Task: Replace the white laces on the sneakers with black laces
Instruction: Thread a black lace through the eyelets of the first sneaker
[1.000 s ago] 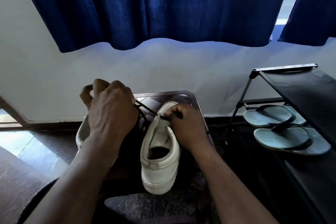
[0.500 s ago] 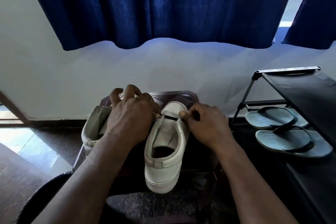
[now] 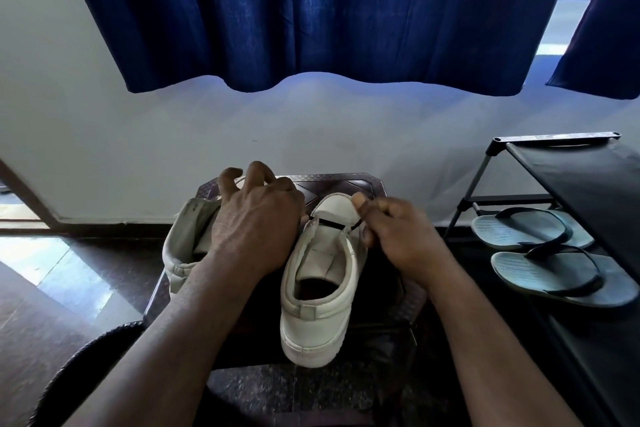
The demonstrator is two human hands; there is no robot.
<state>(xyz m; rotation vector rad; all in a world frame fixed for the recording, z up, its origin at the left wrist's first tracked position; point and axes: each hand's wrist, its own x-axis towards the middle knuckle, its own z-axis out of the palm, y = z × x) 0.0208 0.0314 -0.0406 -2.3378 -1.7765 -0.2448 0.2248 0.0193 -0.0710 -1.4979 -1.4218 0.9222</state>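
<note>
Two white sneakers stand on a dark stool [image 3: 349, 179]. On the nearer sneaker [image 3: 318, 315], heel toward me, a black lace [image 3: 330, 224] runs straight across the lowest eyelets below the toe cap. My right hand [image 3: 398, 236] pinches the lace at the shoe's right edge, thumb up by the toe. My left hand [image 3: 256, 222] lies with arched fingers over the gap between the shoes, its thumb side against the left eyelet; its hold on the lace is hidden. It partly covers the other sneaker [image 3: 187, 236]. No white lace shows.
A black shoe rack [image 3: 571, 166] stands close on the right with a pair of grey flip-flops [image 3: 533, 229] on its lower shelf. A blue curtain [image 3: 311, 10] hangs over the white wall behind. A dark curved chair edge [image 3: 79, 367] sits bottom left on the glossy floor.
My left hand, raised and pulling lace strands a second ago, has come down against the sneaker's left side. The lace now lies as one flat bar. My right hand shifted slightly right.
</note>
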